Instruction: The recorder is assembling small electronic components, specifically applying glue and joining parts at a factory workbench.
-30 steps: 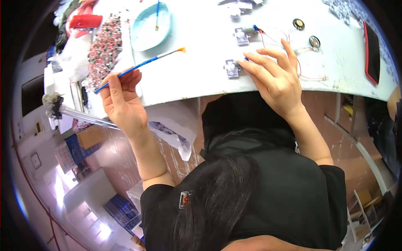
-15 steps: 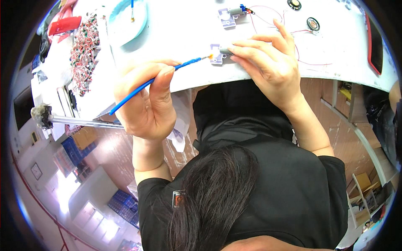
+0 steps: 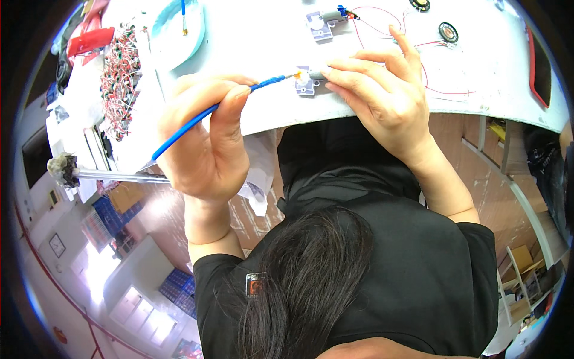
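Observation:
A slim blue brush is pinched between the thumb and fingers of my left hand. Its orange-yellow tip meets the upper part of a pale lavender plastic housing near the table's front edge; whether it touches or hovers I cannot tell. With thumb and fingertips, my right hand grips the small grey motor set in that housing, hiding the motor's right end. Farther back lies a second lavender housing, with its own grey motor and wires.
At the back left, a light blue bowl has another blue brush in it. A heap of wired parts lies left. Two small round speakers, one nearer, sit back right. A red-rimmed dark device rests far right.
The brush tip has shifted slightly up the housing, away from me. The whole view has moved a little. Both grips stay the same.

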### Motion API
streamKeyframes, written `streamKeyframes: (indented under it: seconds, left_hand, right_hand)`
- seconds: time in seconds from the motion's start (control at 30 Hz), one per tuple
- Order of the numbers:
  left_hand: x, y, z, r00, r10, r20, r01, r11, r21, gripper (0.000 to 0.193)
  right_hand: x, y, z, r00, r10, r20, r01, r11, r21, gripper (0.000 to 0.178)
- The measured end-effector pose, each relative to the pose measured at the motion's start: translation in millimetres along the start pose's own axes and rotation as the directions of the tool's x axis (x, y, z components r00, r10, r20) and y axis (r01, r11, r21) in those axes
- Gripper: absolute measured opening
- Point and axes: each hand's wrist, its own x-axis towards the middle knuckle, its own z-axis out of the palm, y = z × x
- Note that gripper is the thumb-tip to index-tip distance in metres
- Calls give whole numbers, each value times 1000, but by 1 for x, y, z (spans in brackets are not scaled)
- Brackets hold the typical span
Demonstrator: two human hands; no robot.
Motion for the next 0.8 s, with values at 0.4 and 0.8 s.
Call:
streamKeyframes:
  seconds: [0.4, 0.8]
  left_hand:
    - [-1, 4, 2, 893, -356, -275, 294, 925, -242, 11]
    - [-7, -20, 15, 821, -499, -278, 390, 846, -364, 10]
  right_hand:
    - [-2, 2, 0, 1000, -11, 8, 11, 1000, 11, 26]
    - [-2, 1, 0, 1000, -7, 15, 7, 1000, 4, 23]
